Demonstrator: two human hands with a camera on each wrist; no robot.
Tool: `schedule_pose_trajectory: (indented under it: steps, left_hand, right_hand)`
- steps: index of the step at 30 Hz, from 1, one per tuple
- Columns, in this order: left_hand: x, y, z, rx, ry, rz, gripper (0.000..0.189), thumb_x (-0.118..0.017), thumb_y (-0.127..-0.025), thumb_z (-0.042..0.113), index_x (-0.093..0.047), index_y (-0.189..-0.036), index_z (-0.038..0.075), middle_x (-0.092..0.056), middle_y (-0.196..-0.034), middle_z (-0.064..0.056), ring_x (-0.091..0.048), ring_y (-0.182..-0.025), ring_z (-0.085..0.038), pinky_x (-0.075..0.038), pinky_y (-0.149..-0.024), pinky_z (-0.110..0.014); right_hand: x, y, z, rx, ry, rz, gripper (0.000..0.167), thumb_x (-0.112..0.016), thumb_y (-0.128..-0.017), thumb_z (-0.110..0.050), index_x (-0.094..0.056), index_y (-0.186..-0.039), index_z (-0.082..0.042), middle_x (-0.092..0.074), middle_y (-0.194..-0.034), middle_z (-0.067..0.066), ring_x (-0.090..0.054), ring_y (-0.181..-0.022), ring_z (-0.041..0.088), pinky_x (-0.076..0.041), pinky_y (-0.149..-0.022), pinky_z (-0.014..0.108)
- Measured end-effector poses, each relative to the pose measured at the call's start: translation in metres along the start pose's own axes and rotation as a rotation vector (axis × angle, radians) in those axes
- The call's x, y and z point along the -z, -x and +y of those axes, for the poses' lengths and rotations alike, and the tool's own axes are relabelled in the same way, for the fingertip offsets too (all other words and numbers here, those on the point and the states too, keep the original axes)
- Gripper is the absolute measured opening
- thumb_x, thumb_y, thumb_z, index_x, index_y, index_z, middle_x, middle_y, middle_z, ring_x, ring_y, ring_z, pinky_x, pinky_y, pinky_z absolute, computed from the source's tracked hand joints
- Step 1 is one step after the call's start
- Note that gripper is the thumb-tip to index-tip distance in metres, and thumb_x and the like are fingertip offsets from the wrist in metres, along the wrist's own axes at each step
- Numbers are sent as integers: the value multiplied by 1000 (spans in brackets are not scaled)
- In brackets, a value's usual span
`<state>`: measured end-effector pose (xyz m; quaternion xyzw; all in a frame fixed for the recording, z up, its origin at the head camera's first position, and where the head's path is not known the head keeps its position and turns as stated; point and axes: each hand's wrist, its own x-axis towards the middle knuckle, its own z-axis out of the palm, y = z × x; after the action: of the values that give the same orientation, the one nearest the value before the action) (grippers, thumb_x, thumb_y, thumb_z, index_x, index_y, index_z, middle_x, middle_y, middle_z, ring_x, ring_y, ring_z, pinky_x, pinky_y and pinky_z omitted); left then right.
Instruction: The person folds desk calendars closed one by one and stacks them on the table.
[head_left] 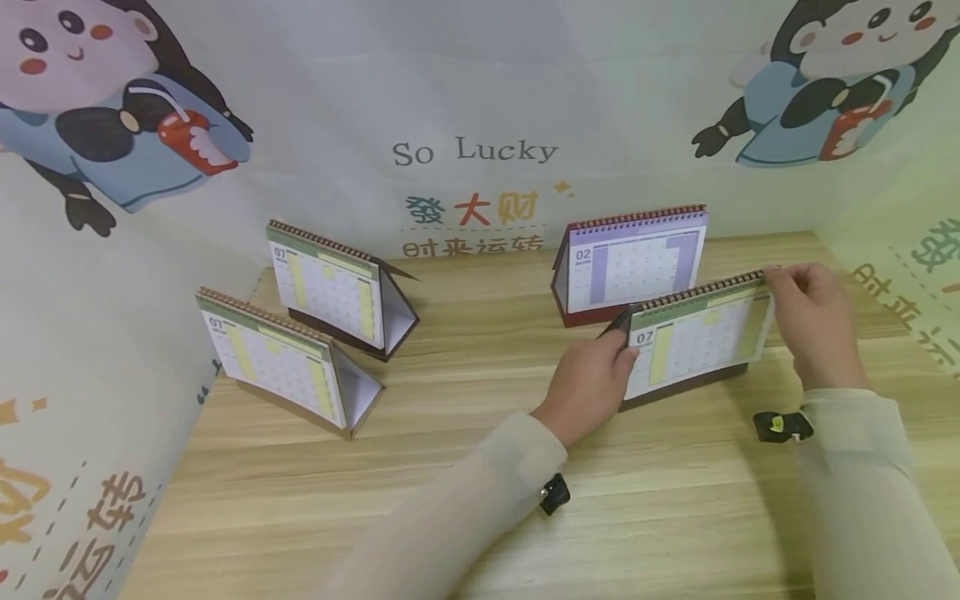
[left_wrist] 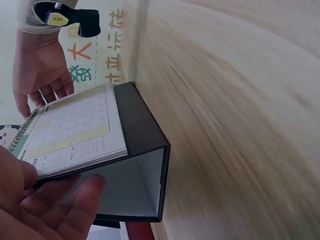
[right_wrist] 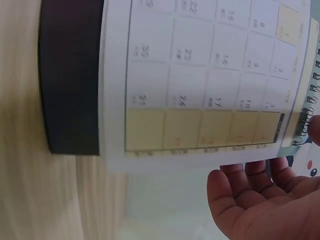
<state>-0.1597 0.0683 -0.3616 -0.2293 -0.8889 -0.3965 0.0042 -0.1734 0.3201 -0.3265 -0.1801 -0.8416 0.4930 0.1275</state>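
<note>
A spiral-bound desk calendar (head_left: 697,337) showing 07, with a green header and yellow columns, stands tent-like on the table at the right. At its left end my left hand (head_left: 588,383) holds on, with the thumb on the front page and the fingers behind, by the open side of the stand (left_wrist: 132,180). My right hand (head_left: 821,325) pinches the upper right corner beside the spiral; in the right wrist view its fingers (right_wrist: 250,185) curl behind the pages. Just behind stands a purple desk calendar (head_left: 648,267) marked 02, its lower right part hidden.
Two more 07 calendars stand angled at the left, one farther back (head_left: 326,287) and one nearer (head_left: 273,358). The wood-grain table (head_left: 465,350) meets a printed backdrop (head_left: 480,75) at the back and sides. A small black device (head_left: 782,427) sits at each wrist.
</note>
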Motion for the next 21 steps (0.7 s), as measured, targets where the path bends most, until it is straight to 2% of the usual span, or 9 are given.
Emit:
schedule_pose_trajectory:
  steps: [2, 4, 7, 9, 11, 14, 15, 16, 21]
  left_hand:
    - [-2, -1, -1, 1, -15, -11, 19, -51, -105, 22, -64, -102, 8, -66, -82, 3, -55, -63, -5, -42, -54, -17]
    - [-3, -3, -2, 4, -31, -16, 20, -51, -105, 23, -64, -101, 8, -65, -81, 3, -55, -63, -5, -41, -54, -17]
    - [-5, -4, -3, -3, -60, -7, 20, -51, -105, 24, -64, -99, 9, -65, -82, 4, -55, -65, -5, -41, -56, -17]
    - [-6, -4, -3, -4, -74, 0, 20, -51, -105, 25, -64, -98, 10, -66, -82, 4, -55, -65, -5, -41, -56, -17]
    - [-7, -4, -3, -3, -82, 8, 20, -52, -104, 25, -65, -98, 11, -66, -82, 4, -55, -65, -5, -41, -56, -17]
    - [-8, -3, -4, -8, -94, 19, 20, -53, -104, 26, -65, -98, 12, -66, -82, 5, -54, -66, -5, -41, -57, -18]
    - [-8, -3, -4, -12, -97, 23, 20, -53, -104, 26, -66, -98, 12, -66, -82, 5, -54, -66, -6, -41, -57, -18]
    - [-9, -3, -4, -17, -104, 28, 21, -53, -104, 27, -66, -97, 12, -66, -82, 5, -54, -66, -6, -41, -57, -18]
    - [-8, 1, -6, -45, -128, 65, 23, -54, -104, 29, -68, -97, 12, -68, -81, 5, -53, -62, -5, -39, -54, -19]
  right_hand:
    - [-1, -1, 2, -24, -46, -21, 36, -43, -101, -54, -54, -108, -21, -49, -117, 4, -43, -103, 19, -37, -87, 36]
    - [-2, -2, 6, -56, -112, -59, 38, -40, -101, -57, -54, -114, -24, -48, -131, 6, -43, -117, 21, -36, -100, 40]
    - [-4, -1, 11, -79, -168, -111, 50, -32, -100, -61, -52, -129, -25, -35, -151, 6, -30, -136, 25, -24, -113, 46]
    - [-6, 0, 14, -66, -180, -120, 59, -28, -101, -61, -48, -137, -19, -30, -155, 10, -25, -140, 26, -20, -115, 45]
    - [-11, 1, 15, -58, -199, -91, 58, -28, -102, -60, -50, -130, -14, -40, -136, 19, -37, -124, 28, -29, -104, 38]
    - [-20, 0, 14, -73, -289, -27, 47, -34, -103, -57, -52, -113, -14, -43, -108, 8, -39, -100, 17, -29, -89, 29]
    - [-23, 0, 13, -85, -354, -3, 43, -39, -103, -55, -53, -110, -15, -46, -109, 4, -39, -102, 13, -28, -91, 27]
    - [-25, 0, 13, -94, -390, 26, 39, -41, -102, -55, -52, -103, -17, -44, -102, 1, -37, -96, 12, -27, -87, 28]
    - [-34, 1, 11, -95, -506, 89, 35, -48, -102, -50, -56, -101, -16, -53, -109, -4, -39, -105, 8, -23, -95, 24]
